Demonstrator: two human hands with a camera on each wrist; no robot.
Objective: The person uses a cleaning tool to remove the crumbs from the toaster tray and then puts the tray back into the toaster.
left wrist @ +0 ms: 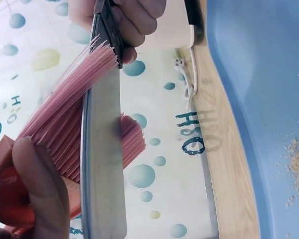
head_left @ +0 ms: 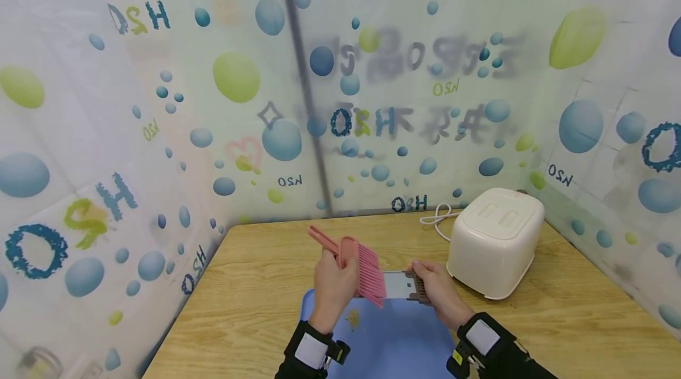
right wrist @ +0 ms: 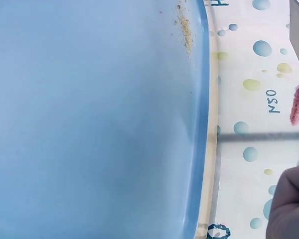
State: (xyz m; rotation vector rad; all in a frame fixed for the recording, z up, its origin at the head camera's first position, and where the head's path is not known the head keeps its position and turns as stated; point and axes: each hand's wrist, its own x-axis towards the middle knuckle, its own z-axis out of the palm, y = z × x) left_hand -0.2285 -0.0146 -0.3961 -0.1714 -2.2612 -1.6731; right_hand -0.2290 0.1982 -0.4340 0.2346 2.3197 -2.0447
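Left hand [head_left: 334,275] raised above the near table edge, fingers curled in a grip. Right hand [head_left: 437,288] just right of it, fingers pinching. Both wrists strapped.

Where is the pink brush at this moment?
In the head view the pink brush is at centre, held by the left hand above the blue tray, its bristles against the metal crumb tray.

A makeshift recording booth: bubble-printed plastic curtains [head_left: 159,101] wall in a wooden tabletop [head_left: 255,308] on three edges, a cream toaster [head_left: 496,243] near its far right corner.
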